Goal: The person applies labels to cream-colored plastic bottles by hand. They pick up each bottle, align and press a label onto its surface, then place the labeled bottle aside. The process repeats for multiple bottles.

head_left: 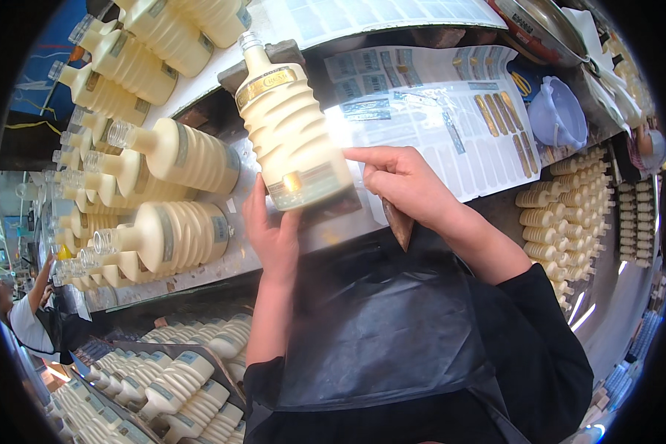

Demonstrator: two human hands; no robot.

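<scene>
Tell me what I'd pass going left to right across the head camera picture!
Cream bottles on the left → ribbed cream bottle in the middle → right hand → gold label strips → pale purple bucket.

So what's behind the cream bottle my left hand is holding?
Behind the cream bottle, a dark, blocky piece shows on both sides of its neck, and grey worktop shows below its base. Whatever lies directly behind its body is covered.
</scene>
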